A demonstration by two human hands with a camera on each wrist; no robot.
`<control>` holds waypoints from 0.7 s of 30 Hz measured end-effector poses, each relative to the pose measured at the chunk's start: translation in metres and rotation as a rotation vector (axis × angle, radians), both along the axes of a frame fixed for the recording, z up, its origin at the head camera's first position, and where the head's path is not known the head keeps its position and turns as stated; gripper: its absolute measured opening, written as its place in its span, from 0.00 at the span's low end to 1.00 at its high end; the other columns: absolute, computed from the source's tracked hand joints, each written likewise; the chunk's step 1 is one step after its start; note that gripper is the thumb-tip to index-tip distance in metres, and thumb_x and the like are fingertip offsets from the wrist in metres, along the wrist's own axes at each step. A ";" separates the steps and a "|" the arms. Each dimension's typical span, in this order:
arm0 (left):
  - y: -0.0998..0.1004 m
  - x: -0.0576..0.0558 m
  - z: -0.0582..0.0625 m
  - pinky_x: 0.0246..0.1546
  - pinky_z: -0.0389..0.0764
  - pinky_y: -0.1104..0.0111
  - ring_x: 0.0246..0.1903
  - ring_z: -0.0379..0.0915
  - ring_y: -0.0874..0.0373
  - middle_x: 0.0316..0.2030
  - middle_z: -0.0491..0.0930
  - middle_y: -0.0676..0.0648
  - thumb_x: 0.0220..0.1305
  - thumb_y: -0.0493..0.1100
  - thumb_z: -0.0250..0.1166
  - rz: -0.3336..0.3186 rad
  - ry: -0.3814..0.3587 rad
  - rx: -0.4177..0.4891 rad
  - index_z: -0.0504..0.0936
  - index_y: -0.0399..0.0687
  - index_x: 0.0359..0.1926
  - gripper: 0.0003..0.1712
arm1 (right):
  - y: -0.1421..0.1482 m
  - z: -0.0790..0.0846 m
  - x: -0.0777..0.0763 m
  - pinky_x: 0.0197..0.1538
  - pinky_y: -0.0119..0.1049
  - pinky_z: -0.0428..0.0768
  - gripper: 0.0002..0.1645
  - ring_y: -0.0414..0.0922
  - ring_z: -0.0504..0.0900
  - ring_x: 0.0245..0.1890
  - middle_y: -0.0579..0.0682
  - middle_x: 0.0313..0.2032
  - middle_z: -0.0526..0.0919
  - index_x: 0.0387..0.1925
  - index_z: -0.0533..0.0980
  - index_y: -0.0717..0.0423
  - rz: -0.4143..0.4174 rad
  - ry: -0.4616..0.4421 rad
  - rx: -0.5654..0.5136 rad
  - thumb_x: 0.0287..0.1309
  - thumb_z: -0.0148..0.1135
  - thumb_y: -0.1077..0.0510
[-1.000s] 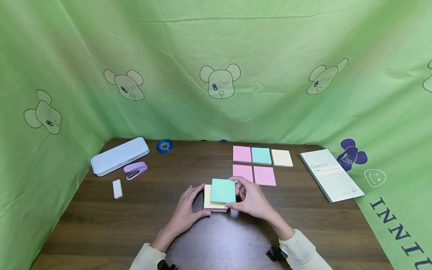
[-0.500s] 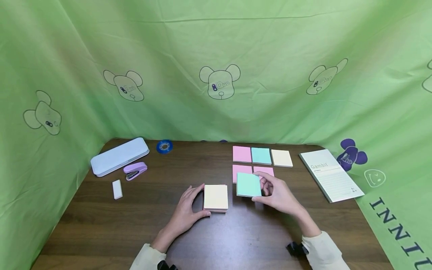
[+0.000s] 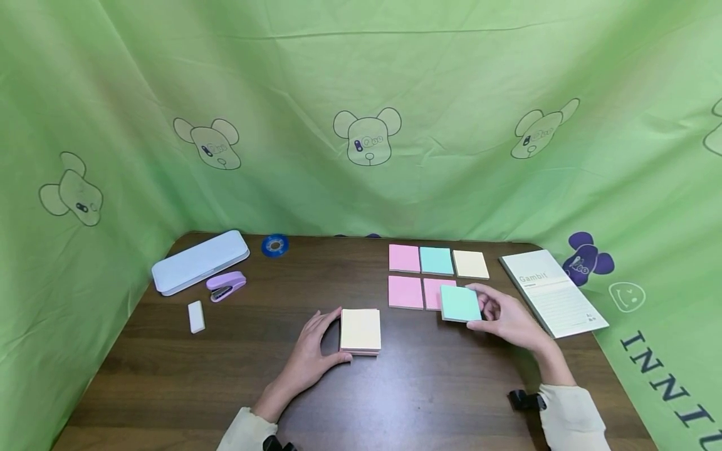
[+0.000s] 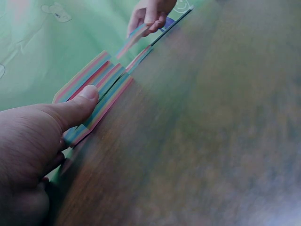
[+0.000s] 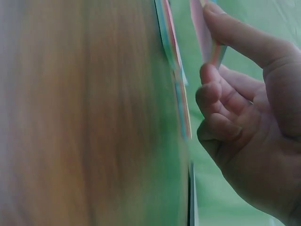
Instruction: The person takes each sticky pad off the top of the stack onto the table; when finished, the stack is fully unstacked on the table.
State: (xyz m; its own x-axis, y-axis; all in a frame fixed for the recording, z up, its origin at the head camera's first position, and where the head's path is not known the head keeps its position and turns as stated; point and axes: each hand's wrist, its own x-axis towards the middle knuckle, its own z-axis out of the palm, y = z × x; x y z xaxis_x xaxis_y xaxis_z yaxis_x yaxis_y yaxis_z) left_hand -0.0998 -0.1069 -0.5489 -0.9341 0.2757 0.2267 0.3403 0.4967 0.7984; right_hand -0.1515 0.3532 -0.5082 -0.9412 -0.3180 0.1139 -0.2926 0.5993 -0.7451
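Note:
My left hand [image 3: 307,354] holds a stack of sticky note pads [image 3: 361,329] on the table, thumb at the near edge and fingers at the far side. The stack's top is cream; in the left wrist view striped layers show along the side of the stack [image 4: 108,96]. My right hand [image 3: 510,319] pinches a mint-green sticky note pad [image 3: 459,304] by its right edge, with striped sides visible in the right wrist view. That pad is raised off the table and partly covers a pink pad [image 3: 432,294]. Another pink pad [image 3: 405,292] lies to its left.
Behind, a row holds a pink pad [image 3: 403,258], a turquoise pad [image 3: 437,260] and a cream pad [image 3: 470,265]. A notebook [image 3: 553,294] lies far right. At left are a pencil case [image 3: 200,262], purple stapler [image 3: 227,284], white eraser [image 3: 196,316] and blue tape roll [image 3: 275,245].
My right hand has lifted the mint-green pad off the stack and carried it right, past the front pink pads. The stack's cream top is uncovered. My left hand has stayed put.

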 end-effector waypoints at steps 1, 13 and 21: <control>0.000 0.000 0.000 0.83 0.59 0.36 0.77 0.68 0.33 0.70 0.81 0.38 0.54 0.46 0.89 0.000 0.001 0.000 0.73 0.39 0.80 0.56 | 0.005 -0.001 0.000 0.29 0.29 0.74 0.44 0.36 0.72 0.28 0.49 0.35 0.78 0.70 0.77 0.62 -0.005 0.001 -0.007 0.53 0.88 0.62; 0.000 -0.001 -0.002 0.83 0.59 0.35 0.77 0.67 0.33 0.70 0.80 0.38 0.55 0.46 0.89 -0.004 -0.005 0.003 0.73 0.39 0.80 0.56 | 0.039 -0.004 0.003 0.29 0.29 0.71 0.43 0.36 0.71 0.29 0.50 0.37 0.76 0.69 0.75 0.68 -0.075 0.027 0.056 0.55 0.86 0.65; 0.000 -0.001 -0.002 0.83 0.59 0.35 0.77 0.67 0.32 0.70 0.80 0.38 0.55 0.46 0.89 -0.003 -0.002 0.003 0.73 0.39 0.80 0.55 | 0.039 -0.006 0.000 0.30 0.31 0.70 0.50 0.35 0.70 0.28 0.49 0.34 0.79 0.78 0.67 0.70 -0.103 0.030 0.211 0.59 0.84 0.65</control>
